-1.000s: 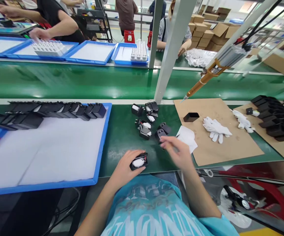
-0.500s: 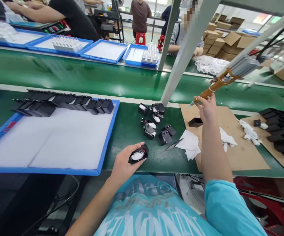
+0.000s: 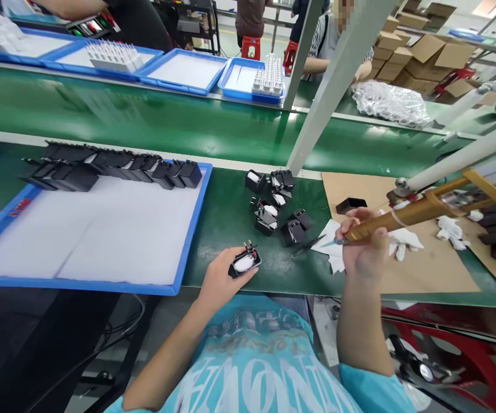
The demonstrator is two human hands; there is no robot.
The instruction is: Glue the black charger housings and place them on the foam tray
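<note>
- Fingers [image 3: 235, 253] and thumb of the left hand [image 3: 218, 279] hold a small open-topped black plastic box [image 3: 233, 270] by its sides; the right hand's [image 3: 364, 248] fingers curl around the narrow front of an orange-brown tubular tool [image 3: 415, 217].
- That box sits near the table's near edge, in front of the person; a smooth white oval part [image 3: 244, 264] fills much of its opening, with thin red and dark wires [image 3: 252, 252] at the far side.
- Its tool counterpart slants up to the far right, its pale blue tip [image 3: 332, 243] pointing left, well apart from the box.
- Green tabletop [image 3: 207, 229] stretches between the box and the blue rim [image 3: 192, 229] of a large white-lined tray on the left, and also rightward along the near edge.
- Black tweezers [image 3: 307, 247] lie between box and tip, beside white paper [image 3: 325, 230].
- Farther off stand a cluster of wired black boxes [image 3: 265, 221] and, right of it, two closed black boxes [image 3: 293, 232].
- Brown cardboard [image 3: 437, 275] on the right bears a black rectangular shell [image 3: 351, 205] and a white glove [image 3: 407, 240].
- Beyond the cluster, a pale slanting metal post [image 3: 336, 92] rises at the far edge.
</note>
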